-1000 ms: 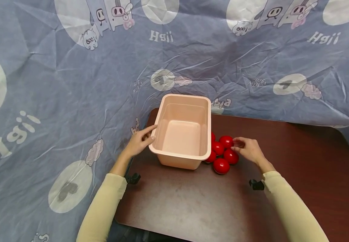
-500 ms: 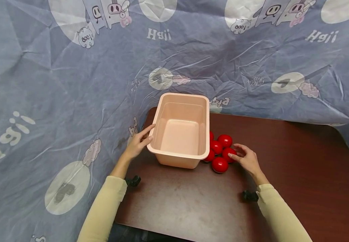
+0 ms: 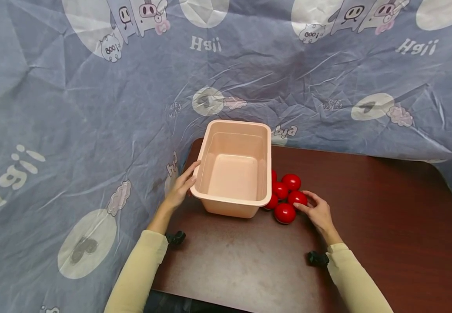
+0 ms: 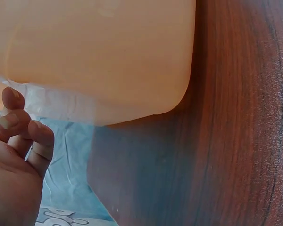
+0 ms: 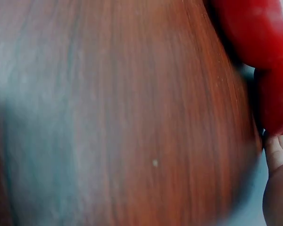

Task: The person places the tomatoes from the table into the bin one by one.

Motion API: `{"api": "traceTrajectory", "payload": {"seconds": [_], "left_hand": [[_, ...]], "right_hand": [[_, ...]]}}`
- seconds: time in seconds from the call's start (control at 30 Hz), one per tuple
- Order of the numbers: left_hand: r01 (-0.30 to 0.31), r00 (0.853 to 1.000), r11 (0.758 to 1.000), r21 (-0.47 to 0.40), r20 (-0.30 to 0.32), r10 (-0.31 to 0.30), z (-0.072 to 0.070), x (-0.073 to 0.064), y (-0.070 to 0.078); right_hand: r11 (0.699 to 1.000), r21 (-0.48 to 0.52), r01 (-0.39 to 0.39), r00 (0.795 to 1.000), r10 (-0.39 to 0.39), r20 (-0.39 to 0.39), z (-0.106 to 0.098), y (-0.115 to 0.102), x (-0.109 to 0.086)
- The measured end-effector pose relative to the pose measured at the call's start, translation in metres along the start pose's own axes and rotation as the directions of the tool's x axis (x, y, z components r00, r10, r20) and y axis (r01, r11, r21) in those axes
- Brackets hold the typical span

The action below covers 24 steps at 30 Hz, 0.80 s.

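A pale peach plastic bin (image 3: 231,211) stands on the table, its inside bare. At its left rim is my left hand (image 3: 179,189), the index finger and thumb along the edge; in the left wrist view the fingers (image 4: 42,136) are loosely bent below the bin's side. To the right of the bin several glossy, tomato-like red balls (image 3: 285,213) lie clustered, some partly hidden by it. My right hand (image 3: 319,215) pinches the rightmost red ball (image 3: 298,197) between thumb and fingers. In the right wrist view red balls (image 5: 254,33) fill the upper right corner, fingertips below them.
The dark brown wooden table (image 3: 374,208) extends to the right and toward the person. A blue printed cloth (image 3: 112,108) hangs close behind and to the left. Small black wrist devices (image 3: 317,259) sit at both cuffs.
My right hand has moved left and slightly down, its thumb and fingers closing about the rightmost red ball. My left hand stays at the bin's rim, with its wrist shifted slightly right.
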<state>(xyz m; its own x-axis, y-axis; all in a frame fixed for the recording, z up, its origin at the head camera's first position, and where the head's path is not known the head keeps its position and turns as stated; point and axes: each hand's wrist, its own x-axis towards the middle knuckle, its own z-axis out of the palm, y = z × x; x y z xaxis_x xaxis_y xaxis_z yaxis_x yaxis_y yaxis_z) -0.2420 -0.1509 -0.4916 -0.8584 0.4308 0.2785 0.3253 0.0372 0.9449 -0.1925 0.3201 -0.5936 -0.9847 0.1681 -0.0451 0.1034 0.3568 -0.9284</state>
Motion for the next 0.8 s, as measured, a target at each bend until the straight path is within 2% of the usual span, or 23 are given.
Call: {"api": "traceTrajectory", "payload": {"seconds": [0.2, 0.4, 0.6, 0.8], "left_hand": [[0.014, 1.0, 0.999, -0.046, -0.006, -0.015, 0.002, 0.0, -0.003], [0.012, 1.0, 0.998, -0.057, -0.021, -0.014, 0.002, -0.001, -0.005], [0.006, 1.0, 0.999, -0.04, -0.029, -0.007, 0.004, -0.002, -0.004], [0.016, 1.0, 0.998, -0.064, -0.024, -0.018, 0.005, -0.002, -0.006]], "right_hand": [[0.987, 0.156, -0.029, 0.998, 0.037, -0.047, -0.001, -0.015, -0.006], [0.98, 0.197, -0.012, 0.999, 0.019, -0.034, -0.008, -0.041, -0.011], [0.971, 0.24, 0.007, 0.999, 0.004, -0.045, -0.011, -0.043, -0.001], [0.955, 0.294, 0.048, 0.998, -0.034, -0.055, -0.008, -0.049, 0.006]]}}
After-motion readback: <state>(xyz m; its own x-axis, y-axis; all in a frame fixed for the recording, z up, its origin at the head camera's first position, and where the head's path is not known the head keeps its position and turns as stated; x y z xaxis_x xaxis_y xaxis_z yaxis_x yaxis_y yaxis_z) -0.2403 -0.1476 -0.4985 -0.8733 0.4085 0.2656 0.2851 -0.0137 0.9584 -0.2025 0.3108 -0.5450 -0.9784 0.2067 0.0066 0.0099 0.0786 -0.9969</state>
